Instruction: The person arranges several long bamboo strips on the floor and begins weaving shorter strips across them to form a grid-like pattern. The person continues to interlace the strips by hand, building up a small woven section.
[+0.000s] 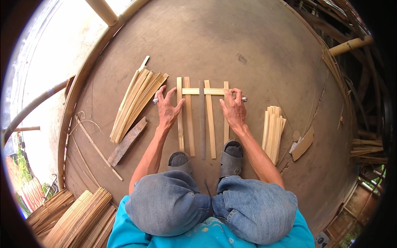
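Observation:
Several thin bamboo slats lie side by side on the ground, pointing away from me. A pale cross slat (194,91) runs across their far part. It passes under the dark slat (202,124) in the middle and over the pale slat (210,124) to its right. My left hand (167,110) is open, fingers spread beside the leftmost slat (180,124). My right hand (234,109) has its bent fingers apart at the rightmost slat (226,124), near the cross slat's right end. A small shiny piece shows at each hand's outer side.
A fanned bundle of slats (138,101) lies left, beside a flat weathered board (127,141). Another slat bundle (273,134) and a broken tan piece (303,144) lie right. Larger bundles (78,219) sit lower left. My sandalled feet (231,159) stand at the slats' near ends.

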`<act>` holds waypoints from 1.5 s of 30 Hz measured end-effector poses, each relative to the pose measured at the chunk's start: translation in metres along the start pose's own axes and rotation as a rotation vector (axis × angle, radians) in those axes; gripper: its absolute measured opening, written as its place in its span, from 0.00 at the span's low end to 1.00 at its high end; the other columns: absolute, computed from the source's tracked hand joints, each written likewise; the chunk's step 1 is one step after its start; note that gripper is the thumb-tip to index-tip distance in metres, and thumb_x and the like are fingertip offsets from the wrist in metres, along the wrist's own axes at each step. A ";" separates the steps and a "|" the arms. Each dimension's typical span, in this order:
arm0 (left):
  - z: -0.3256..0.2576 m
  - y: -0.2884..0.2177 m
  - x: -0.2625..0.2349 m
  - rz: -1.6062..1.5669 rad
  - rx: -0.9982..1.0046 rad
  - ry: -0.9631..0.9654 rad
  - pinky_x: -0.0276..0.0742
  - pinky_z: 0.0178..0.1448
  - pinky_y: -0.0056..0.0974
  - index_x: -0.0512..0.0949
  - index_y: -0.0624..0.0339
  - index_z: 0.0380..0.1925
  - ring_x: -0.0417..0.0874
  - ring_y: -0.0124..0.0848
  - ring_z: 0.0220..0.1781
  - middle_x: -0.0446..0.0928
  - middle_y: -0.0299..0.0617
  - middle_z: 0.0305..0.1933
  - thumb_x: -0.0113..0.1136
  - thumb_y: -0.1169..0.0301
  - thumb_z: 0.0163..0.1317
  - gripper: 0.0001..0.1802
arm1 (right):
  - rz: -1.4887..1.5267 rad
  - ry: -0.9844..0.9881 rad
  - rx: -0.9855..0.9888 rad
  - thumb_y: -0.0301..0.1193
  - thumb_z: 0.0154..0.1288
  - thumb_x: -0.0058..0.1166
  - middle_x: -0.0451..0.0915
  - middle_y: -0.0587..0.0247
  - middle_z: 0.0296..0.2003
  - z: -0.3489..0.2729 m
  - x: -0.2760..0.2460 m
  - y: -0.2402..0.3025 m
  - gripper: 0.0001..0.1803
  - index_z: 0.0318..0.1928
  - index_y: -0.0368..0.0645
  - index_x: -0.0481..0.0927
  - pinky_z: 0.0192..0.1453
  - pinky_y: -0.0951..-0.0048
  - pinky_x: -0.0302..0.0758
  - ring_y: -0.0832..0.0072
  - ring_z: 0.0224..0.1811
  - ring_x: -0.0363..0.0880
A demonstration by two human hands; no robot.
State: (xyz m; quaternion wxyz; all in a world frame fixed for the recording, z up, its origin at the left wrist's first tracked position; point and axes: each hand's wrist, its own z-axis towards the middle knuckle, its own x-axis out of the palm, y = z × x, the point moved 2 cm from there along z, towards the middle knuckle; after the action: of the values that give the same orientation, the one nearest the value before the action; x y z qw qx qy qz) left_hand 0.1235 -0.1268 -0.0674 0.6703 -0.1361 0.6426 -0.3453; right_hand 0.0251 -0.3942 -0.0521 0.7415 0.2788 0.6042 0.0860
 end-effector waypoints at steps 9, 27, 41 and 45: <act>0.014 0.003 0.010 -0.074 -0.008 0.045 0.54 0.84 0.59 0.82 0.53 0.63 0.53 0.57 0.84 0.58 0.60 0.81 0.75 0.59 0.63 0.28 | -0.158 0.039 -0.322 0.18 0.68 0.55 0.79 0.55 0.60 0.025 0.019 0.001 0.24 0.64 0.41 0.82 0.65 0.56 0.80 0.54 0.62 0.78; 0.012 -0.017 0.003 0.203 0.328 0.204 0.43 0.91 0.56 0.74 0.48 0.73 0.58 0.43 0.86 0.67 0.38 0.81 0.60 0.62 0.77 0.26 | -0.155 0.156 -0.505 0.20 0.68 0.54 0.79 0.57 0.54 0.020 0.007 0.006 0.18 0.58 0.38 0.78 0.65 0.60 0.82 0.58 0.60 0.80; 0.025 -0.033 0.018 0.463 0.562 0.390 0.34 0.92 0.55 0.64 0.27 0.81 0.52 0.36 0.89 0.62 0.31 0.85 0.41 0.44 0.82 0.30 | -0.229 0.184 -0.597 0.23 0.67 0.54 0.79 0.57 0.53 0.001 0.007 0.003 0.18 0.57 0.37 0.77 0.60 0.61 0.85 0.60 0.59 0.81; 0.024 -0.043 0.018 0.435 0.549 0.338 0.33 0.92 0.57 0.66 0.29 0.80 0.53 0.40 0.89 0.65 0.33 0.84 0.47 0.33 0.75 0.38 | -0.244 0.304 -0.563 0.22 0.67 0.54 0.78 0.55 0.56 -0.016 0.006 -0.001 0.21 0.61 0.36 0.76 0.62 0.63 0.84 0.60 0.60 0.81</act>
State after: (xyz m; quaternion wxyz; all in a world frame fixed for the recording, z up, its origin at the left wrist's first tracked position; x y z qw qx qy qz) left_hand 0.1330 -0.1756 -0.0514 0.6241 0.2466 0.6414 -0.3719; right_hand 0.0117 -0.3868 -0.0598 0.6956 -0.0272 0.6894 0.2005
